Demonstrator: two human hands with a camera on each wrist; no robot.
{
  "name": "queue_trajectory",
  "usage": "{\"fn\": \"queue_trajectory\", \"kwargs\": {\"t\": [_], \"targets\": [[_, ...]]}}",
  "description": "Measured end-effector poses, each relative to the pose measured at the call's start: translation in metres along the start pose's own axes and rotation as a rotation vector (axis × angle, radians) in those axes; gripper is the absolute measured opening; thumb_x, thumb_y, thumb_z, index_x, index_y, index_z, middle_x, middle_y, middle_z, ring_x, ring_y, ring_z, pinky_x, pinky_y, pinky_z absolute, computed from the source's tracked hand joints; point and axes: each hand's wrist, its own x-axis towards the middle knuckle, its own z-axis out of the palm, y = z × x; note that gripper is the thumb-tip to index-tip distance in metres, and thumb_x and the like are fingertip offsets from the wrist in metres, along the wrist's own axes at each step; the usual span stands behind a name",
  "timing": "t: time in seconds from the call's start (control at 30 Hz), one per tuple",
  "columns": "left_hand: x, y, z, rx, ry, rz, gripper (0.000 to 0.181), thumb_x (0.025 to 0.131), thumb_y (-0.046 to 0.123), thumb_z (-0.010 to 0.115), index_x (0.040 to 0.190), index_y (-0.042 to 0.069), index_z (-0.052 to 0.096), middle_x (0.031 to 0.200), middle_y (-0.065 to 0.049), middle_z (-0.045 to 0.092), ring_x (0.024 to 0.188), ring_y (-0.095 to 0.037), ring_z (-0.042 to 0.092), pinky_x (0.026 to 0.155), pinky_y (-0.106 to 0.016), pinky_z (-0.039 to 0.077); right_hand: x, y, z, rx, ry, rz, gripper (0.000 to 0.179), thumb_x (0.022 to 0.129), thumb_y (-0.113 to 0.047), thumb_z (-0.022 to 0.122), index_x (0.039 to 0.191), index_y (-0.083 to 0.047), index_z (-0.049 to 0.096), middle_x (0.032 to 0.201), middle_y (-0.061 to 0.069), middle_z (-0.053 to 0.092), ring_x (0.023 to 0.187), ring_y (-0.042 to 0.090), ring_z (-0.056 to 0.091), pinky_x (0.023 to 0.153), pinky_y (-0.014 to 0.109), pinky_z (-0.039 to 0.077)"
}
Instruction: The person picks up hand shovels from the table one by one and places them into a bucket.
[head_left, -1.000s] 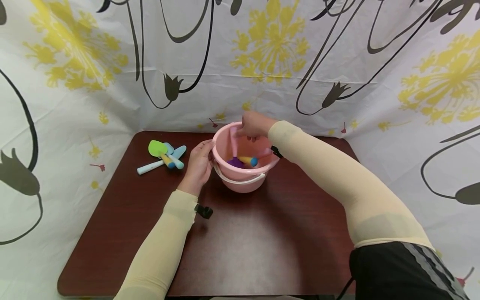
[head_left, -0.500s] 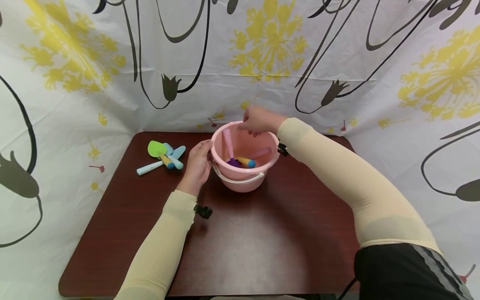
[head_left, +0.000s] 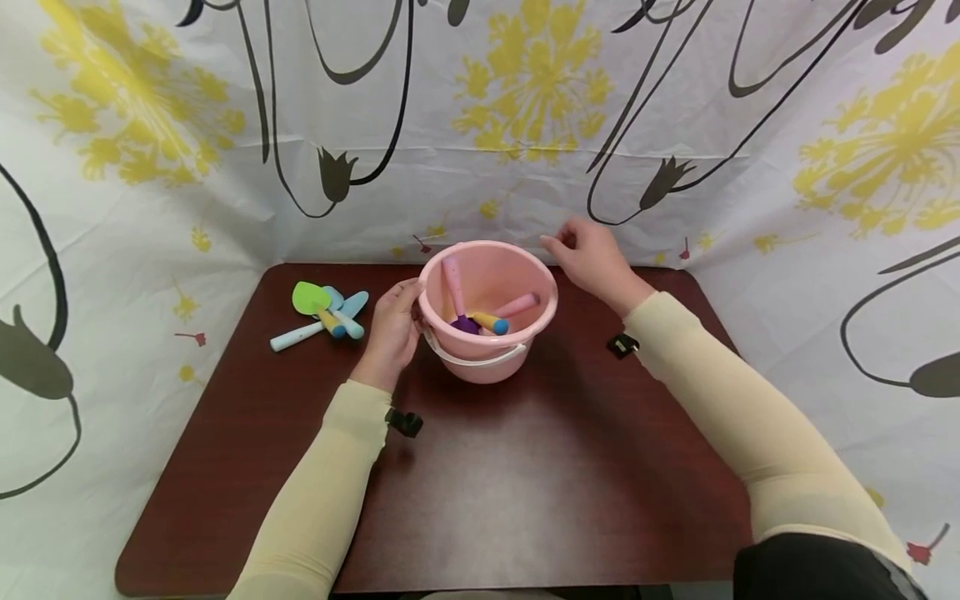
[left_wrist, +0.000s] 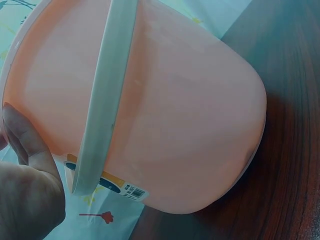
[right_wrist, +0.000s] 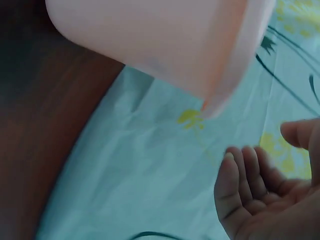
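A pink bucket stands toward the back of the table, its white bail handle hanging down the near side. My left hand holds the bucket's left rim; in the left wrist view its fingers reach up to the rim. Inside lie a purple-headed tool with a pink handle, another pink handle and a yellow handle with a blue end. To the right of the bucket, my right hand is in the air, apart from the rim. Its fingers are loosely bent and hold nothing.
Left of the bucket, a green-headed toy shovel with a yellow handle lies over light blue tools in a small pile. The dark brown table ends at a patterned white cloth behind.
My right hand has come out of the bucket and moved right, past the rim. The pink handle it was at now leans against the inner left wall. The left hand stays at the rim.
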Motion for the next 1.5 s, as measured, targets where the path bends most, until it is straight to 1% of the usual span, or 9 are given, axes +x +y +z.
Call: {"fn": "queue_trajectory", "kwargs": {"t": [0.1,0.3,0.53,0.7,0.9,0.97,1.07,1.2,1.5], "targets": [[0.0,0.001,-0.001,-0.001,0.002,-0.001,0.025,0.112,0.027,0.068,0.127,0.007,0.069,0.132,-0.014,0.066,0.118,-0.035,0.058,0.095,-0.035,0.055,-0.011,0.018,0.005,0.109,0.046,0.073,0.041,0.11,-0.049,0.065,0.105,-0.008,0.066,0.086,0.012,0.063,0.078,0.03,0.06,0.068,0.038,0.048],[0.0,0.0,0.0,-0.007,-0.006,-0.003,0.026,0.111,0.027,0.069,0.128,0.007,0.069,0.133,-0.013,0.066,0.122,-0.035,0.059,0.113,-0.048,0.049,-0.031,0.036,0.025,0.354,0.027,0.236,0.051,0.11,-0.054,0.063,0.116,-0.004,0.067,0.102,0.015,0.069,0.081,0.021,0.067,0.067,0.028,0.058],[0.0,-0.002,0.001,-0.009,0.005,-0.002,0.023,0.112,0.026,0.068,0.126,0.008,0.07,0.133,-0.014,0.067,0.116,-0.032,0.06,0.089,-0.03,0.055,-0.039,0.036,0.045,0.581,0.072,0.333,0.056,0.11,-0.053,0.063,0.122,0.001,0.068,0.098,0.007,0.063,0.078,0.014,0.059,0.067,0.023,0.053],[0.0,-0.001,0.0,-0.013,0.018,0.002,0.019,0.112,0.026,0.067,0.122,0.01,0.071,0.126,-0.011,0.068,0.107,-0.028,0.06,0.081,-0.026,0.055,-0.041,0.03,0.057,0.697,0.06,0.395,0.051,0.11,-0.051,0.064,0.118,0.0,0.069,0.088,0.002,0.062,0.077,0.015,0.058,0.066,0.024,0.052],[0.0,0.0,0.001,-0.002,0.014,0.028,0.019,0.112,0.024,0.068,0.121,0.009,0.07,0.123,-0.01,0.067,0.104,-0.027,0.058,0.078,-0.026,0.053,-0.041,0.022,0.066,0.78,0.093,0.385,0.045,0.112,-0.038,0.063,0.128,0.003,0.074,0.105,0.007,0.072,0.085,0.012,0.067,0.076,0.026,0.058],[0.0,0.0,0.001,0.004,0.017,0.035,0.019,0.111,0.024,0.068,0.121,0.009,0.07,0.123,-0.01,0.066,0.104,-0.028,0.057,0.077,-0.026,0.053,-0.04,0.02,0.068,0.803,0.105,0.372,0.042,0.112,-0.032,0.061,0.132,0.002,0.075,0.111,0.011,0.074,0.082,0.012,0.068,0.073,0.027,0.058],[0.001,-0.001,0.001,0.01,0.025,0.036,0.018,0.112,0.024,0.068,0.12,0.009,0.07,0.122,-0.011,0.066,0.101,-0.028,0.056,0.074,-0.025,0.051,-0.041,0.019,0.07,0.85,0.117,0.357,0.039,0.112,-0.027,0.06,0.133,0.002,0.075,0.102,0.015,0.074,0.067,0.01,0.064,0.06,0.026,0.055],[0.002,-0.002,0.001,0.017,0.027,0.034,0.017,0.112,0.023,0.067,0.12,0.009,0.07,0.12,-0.011,0.066,0.098,-0.027,0.055,0.071,-0.025,0.05,-0.042,0.019,0.076,0.929,0.169,0.358,0.033,0.111,-0.022,0.061,0.127,0.003,0.076,0.078,0.008,0.068,0.048,0.008,0.053,0.044,0.024,0.044],[0.002,-0.005,0.001,0.049,0.036,0.03,0.022,0.111,0.026,0.068,0.124,0.008,0.069,0.122,-0.012,0.066,0.095,-0.025,0.056,0.069,-0.025,0.048,-0.042,0.024,0.09,1.063,0.274,0.36,0.027,0.107,-0.019,0.066,0.115,0.004,0.077,0.064,0.001,0.061,0.04,0.006,0.047,0.037,0.02,0.035]]}}
